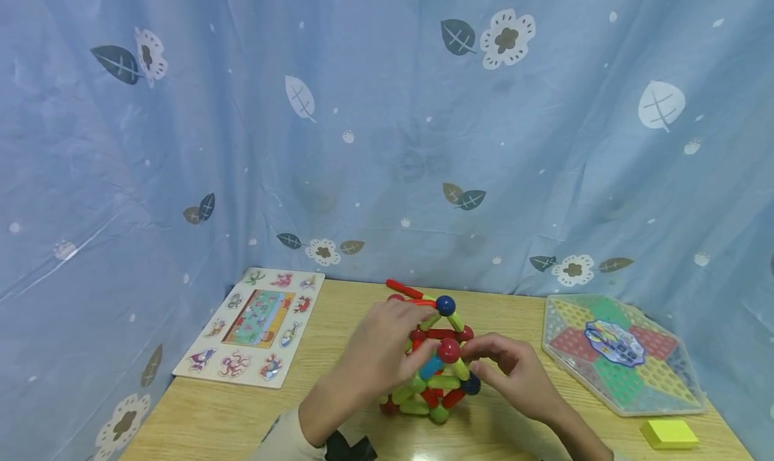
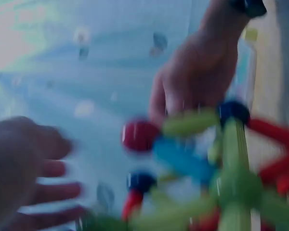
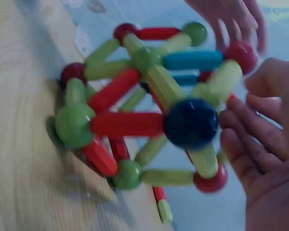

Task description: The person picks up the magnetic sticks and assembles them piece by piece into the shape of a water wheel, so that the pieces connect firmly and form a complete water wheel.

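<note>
A magnetic ball-and-rod structure (image 1: pixel 444 382) of red, green and blue balls joined by red, yellow-green and blue rods stands on the wooden table. At its upper left is my left hand (image 1: pixel 382 340), thumb toward a red ball (image 1: pixel 449 351); in the left wrist view its spread fingers (image 2: pixel 58 192) hold nothing. My right hand (image 1: pixel 514 373) is at the right side, by the same red ball and a dark blue ball (image 1: pixel 470 384). In the right wrist view, the right fingers (image 3: pixel 260 139) are loosely bent beside the structure, with no piece between them.
A red rod (image 1: pixel 404 288) sticks out behind the structure. To the left lies a wooden sea-animal puzzle board (image 1: pixel 181 367). A clear hexagonal box (image 1: pixel 635 387) with coloured sections is at the right, a yellow block (image 1: pixel 669 434) in front of it. Blue curtain (image 1: pixel 387 145) hangs behind the table.
</note>
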Demonstrator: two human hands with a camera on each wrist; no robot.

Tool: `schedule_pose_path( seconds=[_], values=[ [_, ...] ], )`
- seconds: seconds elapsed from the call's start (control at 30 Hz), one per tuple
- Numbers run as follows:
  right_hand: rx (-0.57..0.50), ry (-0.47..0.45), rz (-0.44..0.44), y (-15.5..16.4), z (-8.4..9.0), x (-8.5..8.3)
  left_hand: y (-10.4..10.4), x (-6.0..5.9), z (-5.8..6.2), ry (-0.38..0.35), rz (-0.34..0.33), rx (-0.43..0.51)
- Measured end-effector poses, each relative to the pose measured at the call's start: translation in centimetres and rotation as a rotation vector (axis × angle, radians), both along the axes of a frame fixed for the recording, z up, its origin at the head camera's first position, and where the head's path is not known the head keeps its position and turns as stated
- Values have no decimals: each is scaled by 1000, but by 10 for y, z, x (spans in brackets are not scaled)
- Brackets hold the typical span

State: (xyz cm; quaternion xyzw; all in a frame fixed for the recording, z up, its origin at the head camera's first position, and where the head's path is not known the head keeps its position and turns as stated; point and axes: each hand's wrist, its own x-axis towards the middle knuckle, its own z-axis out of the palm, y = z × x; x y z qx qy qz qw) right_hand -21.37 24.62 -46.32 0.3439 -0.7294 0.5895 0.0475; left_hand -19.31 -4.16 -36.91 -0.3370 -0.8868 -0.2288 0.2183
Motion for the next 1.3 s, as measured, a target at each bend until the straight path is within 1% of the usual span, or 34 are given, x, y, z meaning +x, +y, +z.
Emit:
schedule_pose_path(
  seconds=[0.07,0.1,0.17,0.2,0.23,0.27,0.33,0.37,0.4,0.43,0.47,0.5,0.53,0.57,0.6,0.67,0.77,0.83,0.93,1.0,1.07,1.2,1.3],
  values=[
    [-62,-20,-64,6,-3,-8,-19,-8,-6,40,28,232],
    [-102,-46,-103,10,-6,-13,-29,-13,-13,49,49,344],
    [-171,-95,-171,16,-15,-25,-47,-24,-30,10,118,525],
    [-197,-130,-195,19,-21,-30,-55,-28,-41,-38,152,604],
    [-216,-165,-210,21,-28,-36,-62,-32,-53,-106,182,677],
    [-229,-197,-209,22,-36,-41,-68,-36,-66,-198,198,743],
    [-219,-247,-210,22,-50,-52,-78,-42,-91,-397,188,842],
    [-200,-265,-214,21,-55,-58,-82,-44,-104,-492,164,865],
    [-173,-273,-220,19,-60,-64,-85,-46,-116,-577,124,873],
    [-148,-273,-226,16,-63,-71,-87,-47,-126,-644,69,863],
    [-120,-264,-238,13,-65,-78,-88,-48,-134,-705,15,845],
    [-97,-255,-249,9,-66,-85,-89,-49,-142,-746,-31,813],
    [-78,-241,-257,5,-66,-93,-88,-50,-147,-771,-67,778],
    [-63,-228,-260,1,-66,-100,-86,-50,-151,-777,-99,748],
    [-53,-214,-261,-3,-66,-108,-84,-51,-153,-778,-113,723],
    [-34,-187,-260,-9,-67,-122,-78,-54,-157,-758,-103,676],
    [1,-157,-263,-15,-67,-142,-70,-60,-161,-677,-84,624],
    [28,-141,-258,-17,-67,-153,-67,-64,-164,-641,-76,601],
    [69,-156,-233,-23,-68,-167,-63,-66,-165,-629,-73,595],
    [101,-170,-197,-27,-68,-173,-62,-65,-166,-639,-61,600],
    [136,-164,-151,-31,-67,-177,-61,-64,-167,-651,-46,600],
    [240,-31,-77,-39,-61,-178,-60,-63,-168,-656,-34,604],
    [337,86,-81,-43,-57,-179,-61,-63,-168,-656,-36,608]
  ],
)
